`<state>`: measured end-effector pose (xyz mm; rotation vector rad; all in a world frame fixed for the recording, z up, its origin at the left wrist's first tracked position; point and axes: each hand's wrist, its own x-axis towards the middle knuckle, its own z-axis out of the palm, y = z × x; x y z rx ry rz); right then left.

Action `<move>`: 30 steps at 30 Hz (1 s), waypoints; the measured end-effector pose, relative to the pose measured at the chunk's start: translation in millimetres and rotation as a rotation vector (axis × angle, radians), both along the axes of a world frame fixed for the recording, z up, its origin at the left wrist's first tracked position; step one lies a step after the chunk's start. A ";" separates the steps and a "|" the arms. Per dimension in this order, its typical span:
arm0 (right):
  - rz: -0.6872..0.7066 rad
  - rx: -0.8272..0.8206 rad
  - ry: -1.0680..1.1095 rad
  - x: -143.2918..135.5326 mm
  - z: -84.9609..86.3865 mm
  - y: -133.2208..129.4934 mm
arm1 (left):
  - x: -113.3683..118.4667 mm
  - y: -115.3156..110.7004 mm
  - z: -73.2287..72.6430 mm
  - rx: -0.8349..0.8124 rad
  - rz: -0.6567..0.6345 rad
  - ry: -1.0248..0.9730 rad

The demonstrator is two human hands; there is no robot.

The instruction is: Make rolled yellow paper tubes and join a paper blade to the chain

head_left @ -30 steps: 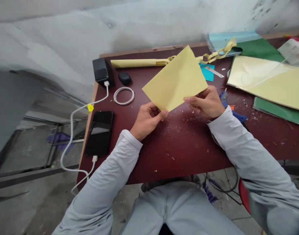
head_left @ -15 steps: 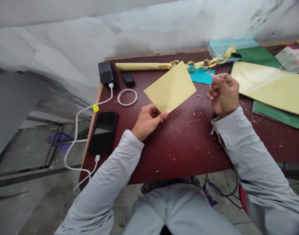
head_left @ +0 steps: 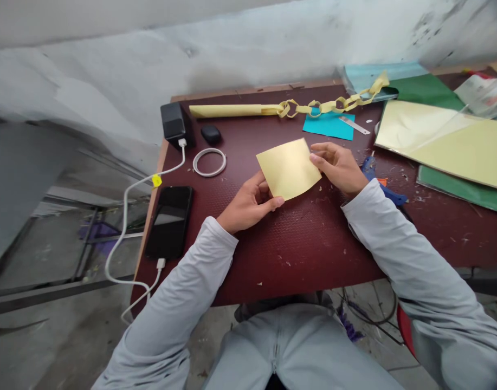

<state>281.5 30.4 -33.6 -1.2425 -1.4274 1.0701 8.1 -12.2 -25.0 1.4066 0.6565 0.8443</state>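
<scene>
A sheet of yellow paper (head_left: 288,169), slightly curved, is held above the table between my two hands. My left hand (head_left: 254,201) pinches its lower left corner, thumb on top. At the right edge, my right hand (head_left: 338,167) has its thumb and fingers closed on the sheet. Beyond it, a thin metal blade (head_left: 355,125) lies across a piece of blue paper (head_left: 327,125). A chain of yellow paper links (head_left: 313,108) stretches along the back, its left end at a rolled yellow paper tube (head_left: 227,110). A blue glue gun (head_left: 388,192) is partly hidden by my right forearm.
On the left of the dark red table (head_left: 297,254) are a black power bank (head_left: 175,123), a phone (head_left: 169,222), a white cable (head_left: 126,216), a small black case (head_left: 211,134) and a white ring (head_left: 210,162). Yellow sheets (head_left: 447,143) and green sheets (head_left: 468,189) lie right.
My right hand has put the blade down on the blue paper and moved left to grip the yellow sheet's right edge. The sheet has turned and tilted lower. The glue gun now shows.
</scene>
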 end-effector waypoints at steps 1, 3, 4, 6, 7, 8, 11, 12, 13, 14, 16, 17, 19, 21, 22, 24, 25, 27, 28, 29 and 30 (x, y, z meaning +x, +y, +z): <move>0.028 0.003 0.037 -1.5 2.5 -1.2 | 0.0 -0.4 -0.7 0.009 -0.017 -0.012; 0.069 0.021 0.115 -4.4 7.5 -3.7 | 0.2 -1.1 -1.5 0.018 -0.042 -0.014; 0.067 0.031 0.140 -5.4 9.6 -4.8 | 0.4 -1.4 -1.2 0.016 -0.041 -0.012; 0.016 0.061 0.159 -6.2 12.6 -6.3 | 0.7 -1.6 0.7 0.009 -0.007 -0.006; -0.012 0.076 0.161 -6.2 13.4 -6.6 | 0.8 -1.6 2.3 0.002 0.020 0.000; -0.032 0.091 0.160 -6.0 13.9 -6.7 | 0.9 -1.6 4.1 -0.009 0.051 0.006; -0.044 0.149 0.167 -5.6 14.4 -6.2 | 0.8 -1.1 9.1 -0.064 0.134 0.017; -0.043 0.167 0.166 -5.6 14.3 -6.0 | 0.8 -0.8 10.1 -0.086 0.162 0.011; -0.044 0.185 0.160 -5.6 14.3 -5.9 | 0.8 -0.3 10.5 -0.108 0.190 0.000; -0.047 0.202 0.149 -5.7 14.2 -5.8 | 0.9 0.3 10.3 -0.128 0.216 -0.012; -0.053 0.224 0.120 -6.2 14.2 -6.2 | 0.9 1.8 8.4 -0.158 0.262 -0.026; -0.051 0.229 0.107 -6.5 14.3 -6.6 | 0.8 2.6 6.9 -0.165 0.285 -0.026; -0.047 0.233 0.087 -7.6 15.0 -7.9 | 0.4 4.2 3.8 -0.165 0.326 -0.014; -0.053 0.246 0.066 -9.1 16.6 -9.9 | -0.4 5.1 1.3 -0.156 0.371 -0.006; -0.064 0.254 0.061 -10.0 17.6 -11.0 | -0.9 5.3 0.6 -0.154 0.390 -0.003; -0.089 0.257 0.061 -11.2 19.6 -12.7 | -1.7 5.5 0.4 -0.154 0.419 0.004; -0.099 0.254 0.066 -11.6 20.4 -13.3 | -2.0 5.4 0.6 -0.156 0.430 0.006; -0.120 0.250 0.073 -11.4 21.3 -13.6 | -2.3 5.5 1.4 -0.162 0.441 0.007; -0.131 0.257 0.069 -10.9 21.4 -13.3 | -2.3 5.7 1.7 -0.166 0.447 0.005; -0.143 0.271 0.063 -10.3 21.2 -12.9 | -2.2 5.8 1.9 -0.171 0.451 0.003; -0.153 0.286 0.057 -9.7 20.9 -12.4 | -2.0 6.0 1.9 -0.175 0.453 0.003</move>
